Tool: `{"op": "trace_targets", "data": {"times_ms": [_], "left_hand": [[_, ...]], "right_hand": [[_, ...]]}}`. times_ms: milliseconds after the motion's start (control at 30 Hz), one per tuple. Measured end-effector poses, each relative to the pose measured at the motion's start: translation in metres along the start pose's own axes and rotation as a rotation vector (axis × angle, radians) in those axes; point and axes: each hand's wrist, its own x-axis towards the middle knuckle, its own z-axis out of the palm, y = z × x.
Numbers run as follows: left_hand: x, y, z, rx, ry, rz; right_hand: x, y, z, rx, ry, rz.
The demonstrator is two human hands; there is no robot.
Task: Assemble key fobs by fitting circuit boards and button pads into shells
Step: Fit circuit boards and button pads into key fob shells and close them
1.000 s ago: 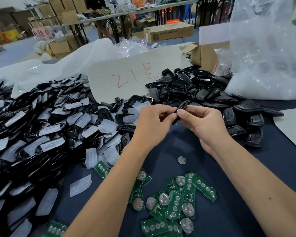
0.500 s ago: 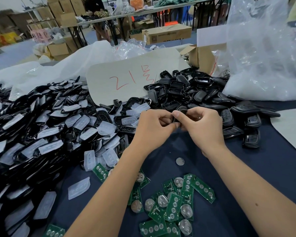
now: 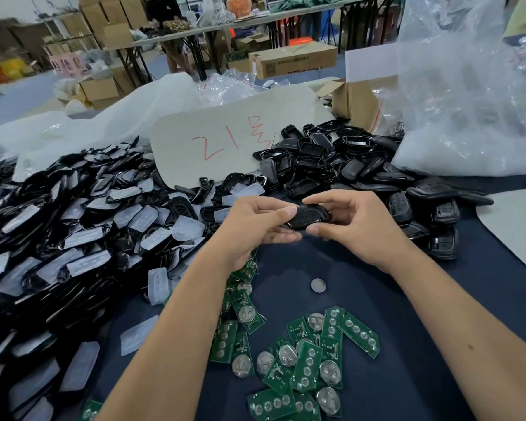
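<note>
Hands meet above the worktop's middle: my left hand (image 3: 255,226) and right hand (image 3: 356,229) pinch a black key fob (image 3: 308,216) (long axis running hand to hand), circuit boards (image 3: 304,354) lying nearer me.

One head-worn wide-angle view looks forward and down across the tabletop (image 3: 438,314) from its near edge. Both forearms reach in from the bottom; the hands sit close, about mid-frame. Beyond the tabletop's far edge, the room shows along the frame's top, bent by the lens.
</note>
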Motion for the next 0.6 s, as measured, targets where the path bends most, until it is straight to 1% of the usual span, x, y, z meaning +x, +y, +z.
{"op": "trace_targets", "data": {"times_ms": [233, 600], "left_hand": [[-0.0003, 0.0011, -0.0007, -0.171, -0.042, -0.074], [0.0003, 0.0013, -0.0020, -0.197, -0.010, -0.092]], "right_hand": [[0.0010, 0.0016, 0.0017, 0.055, 0.009, -0.008], [0.0000, -0.0007, 0.0019, 0.080, 0.007, -0.003]]}}
